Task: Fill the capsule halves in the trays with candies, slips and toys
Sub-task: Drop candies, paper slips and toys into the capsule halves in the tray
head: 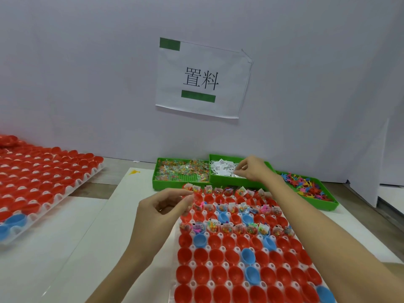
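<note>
A white tray [193,283] in front of me holds rows of red capsule halves [218,256] and a few blue ones [248,255]. Three far rows, with empty rows between them, hold candies, slips and toys [240,228]; the near rows are empty. My right hand [254,169] reaches into the green bin of white slips [223,168] and pinches slips at its fingertips. My left hand [166,204] hovers with curled fingers at the tray's far left corner; blur hides whether it holds anything.
A green bin of wrapped candies [181,171] sits left of the slip bin, and a green bin of colourful plastic toys [306,184] sits to the right. A second tray of red halves [43,178] lies at far left. A labelled paper [203,79] hangs on the wall.
</note>
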Tool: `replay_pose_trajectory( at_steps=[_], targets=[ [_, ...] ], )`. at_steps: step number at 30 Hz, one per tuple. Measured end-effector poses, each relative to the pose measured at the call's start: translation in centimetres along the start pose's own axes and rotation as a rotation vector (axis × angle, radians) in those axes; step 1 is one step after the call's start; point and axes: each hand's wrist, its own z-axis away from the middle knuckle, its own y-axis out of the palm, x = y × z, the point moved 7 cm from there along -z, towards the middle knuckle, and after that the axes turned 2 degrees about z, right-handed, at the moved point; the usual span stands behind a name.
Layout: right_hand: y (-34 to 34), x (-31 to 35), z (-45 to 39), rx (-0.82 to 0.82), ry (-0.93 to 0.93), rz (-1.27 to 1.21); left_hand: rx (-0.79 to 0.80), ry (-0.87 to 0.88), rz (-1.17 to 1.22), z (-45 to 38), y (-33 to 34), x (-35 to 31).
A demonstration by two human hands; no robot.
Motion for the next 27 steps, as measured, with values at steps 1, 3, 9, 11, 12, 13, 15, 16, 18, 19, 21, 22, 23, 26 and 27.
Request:
replay_pose_trajectory(
  at_steps=[1, 3, 9, 11, 12, 13, 15, 16, 18, 19, 21, 22, 23, 26, 27],
  targets=[
    [0.4, -0.1, -0.5, 0.032, 0.022, 0.026, 0.001, -0.021, 0.019, 0.0, 0.0, 0.2],
    [0.7, -0.4, -1.2, 0.052, 0.05, 0.044, 0.017, -0.071, 0.059, 0.0, 0.0, 0.7],
    [-0.8, -1.3, -0.8, -0.135, 0.001, -0.049, 0.097, -0.202, 0.148, 0.2, 0.9, 1.5],
    [-2.1, -1.0, 0.7, -0.256, -0.046, -0.163, 0.109, -0.201, 0.11, 0.5, 1.1, 1.5],
    [-2.5, -0.7, 1.8, -0.287, -0.074, -0.222, 0.111, -0.199, 0.091, 0.5, 1.3, 1.4],
    [-2.8, -0.3, 3.1, -0.303, -0.104, -0.279, 0.111, -0.194, 0.08, 0.6, 1.3, 1.3],
    [-2.9, 1.0, 6.4, -0.301, -0.169, -0.38, 0.121, -0.179, 0.087, 0.8, 1.6, 1.0],
    [-2.6, 1.9, 8.3, -0.281, -0.205, -0.421, 0.131, -0.168, 0.087, 0.9, 1.7, 0.8],
    [-1.6, 3.5, 12.3, -0.213, -0.27, -0.491, 0.162, -0.136, 0.062, 1.2, 2.2, 0.2],
    [-1.0, 4.3, 14.2, -0.178, -0.293, -0.517, 0.179, -0.116, 0.051, 1.4, 2.6, -0.1],
    [0.2, 5.4, 17.5, -0.122, -0.332, -0.564, 0.196, -0.085, 0.046, 1.8, 3.2, -0.5],
    [0.7, 5.7, 18.8, -0.102, -0.352, -0.586, 0.203, -0.076, 0.043, 2.0, 3.4, -0.6],
    [1.1, 5.9, 19.9, -0.091, -0.365, -0.6, 0.218, -0.073, 0.038, 2.1, 3.7, -0.6],
    [1.5, 5.4, 21.5, -0.1, -0.375, -0.589, 0.279, -0.068, 0.004, 2.8, 4.4, -0.6],
    [1.5, 5.2, 21.7, -0.093, -0.378, -0.576, 0.288, -0.065, -0.008, 3.0, 4.5, -0.6]
  ],
)
